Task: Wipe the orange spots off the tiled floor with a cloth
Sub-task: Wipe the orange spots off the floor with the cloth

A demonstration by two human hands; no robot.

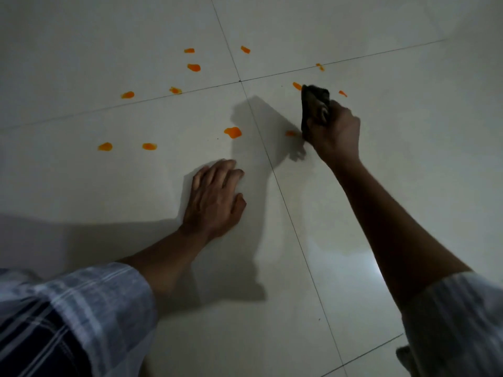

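Observation:
Several orange spots dot the pale tiled floor (81, 63). The largest orange spot (233, 132) lies near the middle, others sit further left (105, 146) and far back (193, 67). My right hand (336, 131) is shut on a dark crumpled cloth (313, 100), held on or just above the floor. A faint smeared spot (290, 133) lies just left of that hand, another orange spot (297, 86) touches the cloth's far edge. My left hand (215, 200) rests flat on the tile, fingers spread, holding nothing.
Dark grout lines cross at a joint (239, 81) behind the spots. A glossy light reflection (373, 270) shows on the tile beside my right forearm. My checked sleeves fill the lower corners.

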